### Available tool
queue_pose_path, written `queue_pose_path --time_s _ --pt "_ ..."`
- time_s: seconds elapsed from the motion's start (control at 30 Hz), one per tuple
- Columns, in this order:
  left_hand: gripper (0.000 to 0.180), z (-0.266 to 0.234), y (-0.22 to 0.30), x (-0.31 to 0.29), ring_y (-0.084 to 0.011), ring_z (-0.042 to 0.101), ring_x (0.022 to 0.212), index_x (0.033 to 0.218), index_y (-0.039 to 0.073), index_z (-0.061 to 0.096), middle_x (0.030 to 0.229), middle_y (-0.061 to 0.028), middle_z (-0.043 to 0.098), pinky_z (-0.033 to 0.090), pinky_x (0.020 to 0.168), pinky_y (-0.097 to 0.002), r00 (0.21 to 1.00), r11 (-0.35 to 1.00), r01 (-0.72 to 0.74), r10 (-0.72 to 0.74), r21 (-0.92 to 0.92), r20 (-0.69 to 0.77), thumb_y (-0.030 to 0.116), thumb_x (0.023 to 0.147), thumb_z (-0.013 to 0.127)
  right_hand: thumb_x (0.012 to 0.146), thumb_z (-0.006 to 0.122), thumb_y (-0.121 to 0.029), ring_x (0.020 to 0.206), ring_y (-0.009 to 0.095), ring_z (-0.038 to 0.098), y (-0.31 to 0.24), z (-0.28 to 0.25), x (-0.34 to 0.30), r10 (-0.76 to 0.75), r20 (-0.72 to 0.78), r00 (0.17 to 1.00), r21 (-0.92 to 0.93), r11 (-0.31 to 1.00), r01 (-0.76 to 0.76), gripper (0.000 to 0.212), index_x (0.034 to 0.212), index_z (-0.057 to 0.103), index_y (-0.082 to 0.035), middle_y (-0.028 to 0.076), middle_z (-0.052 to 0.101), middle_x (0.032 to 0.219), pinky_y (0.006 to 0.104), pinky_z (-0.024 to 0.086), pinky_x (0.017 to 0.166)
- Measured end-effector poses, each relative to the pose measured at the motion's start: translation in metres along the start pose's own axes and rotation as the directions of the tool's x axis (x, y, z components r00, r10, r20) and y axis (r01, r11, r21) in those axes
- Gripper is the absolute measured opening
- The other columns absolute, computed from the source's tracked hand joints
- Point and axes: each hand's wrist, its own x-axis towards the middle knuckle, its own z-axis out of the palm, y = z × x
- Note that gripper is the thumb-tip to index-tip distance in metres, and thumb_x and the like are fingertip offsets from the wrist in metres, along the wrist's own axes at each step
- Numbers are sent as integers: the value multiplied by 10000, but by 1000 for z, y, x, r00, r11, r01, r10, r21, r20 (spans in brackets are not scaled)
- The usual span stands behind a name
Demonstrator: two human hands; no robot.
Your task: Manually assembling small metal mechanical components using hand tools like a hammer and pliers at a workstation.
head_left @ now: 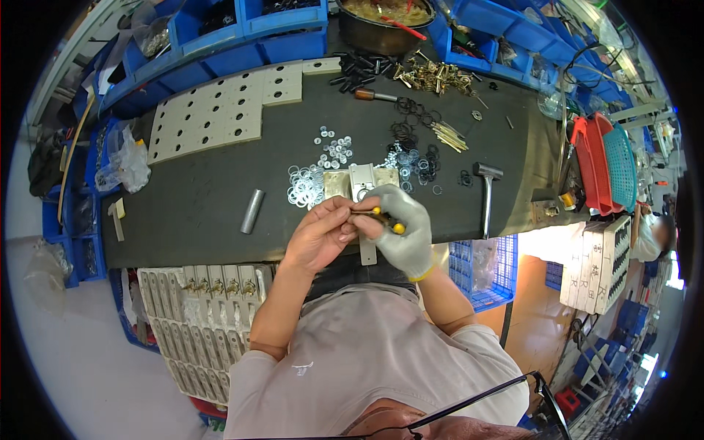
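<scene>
Both the bare left hand [321, 233] and the gloved right hand [405, 233] have fingers clasped on a small yellow-ended tool [376, 210], over the near part of the table [198, 220]. Rings [303, 186] lie just beyond, leftward; a hammer [488, 192] lies well to the right.

from here i can't make out the small dark piece [362, 213] at the grip: the bare left hand [320, 233] and gloved right hand [405, 231] cover most of it. under them, the pale metal plate [361, 174] is partly hidden. beyond the grip, the pot [380, 48] is cut by the top edge; far right of it, a co-worker [647, 238] is blurred.
</scene>
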Motion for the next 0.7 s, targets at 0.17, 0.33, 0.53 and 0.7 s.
queue_pose_path --time_s 0.17,0.33,0.53,0.7 --pt "147 0 0 0 -117 535 792 1125 4 679 947 -69 636 429 680 -243 987 997 57 -64 53 150 102 1030 627 838 852 -179 904 96 592 -1 -16 -7 287 17 958 315 908 -277 388 1141 681 -8 11 631 991 256 491 808" --pt "133 26 -4 0 -119 556 776 1081 -13 688 926 -54 649 446 662 -250 999 933 34 -31 359 -14 90 1037 616 817 870 -189 894 96 594 1 -10 -4 318 70 946 241 914 -325 429 1152 676 -3 23 626 975 262 499 794" --pt "175 56 29 -10 -154 594 719 1081 -12 741 867 -90 676 475 653 -296 977 91 -212 47 973 209 28 912 721 835 816 -52 691 151 623 4 -24 1 -14 173 985 -77 997 28 124 899 729 9 62 665 783 298 482 632" --pt "195 -2 82 18 -294 673 802 1081 -30 734 932 -146 684 536 732 -379 878 -306 -69 434 950 203 65 911 725 866 777 -34 682 123 610 3 -35 -3 93 8 996 -99 991 -91 86 904 715 12 66 673 791 269 469 625"
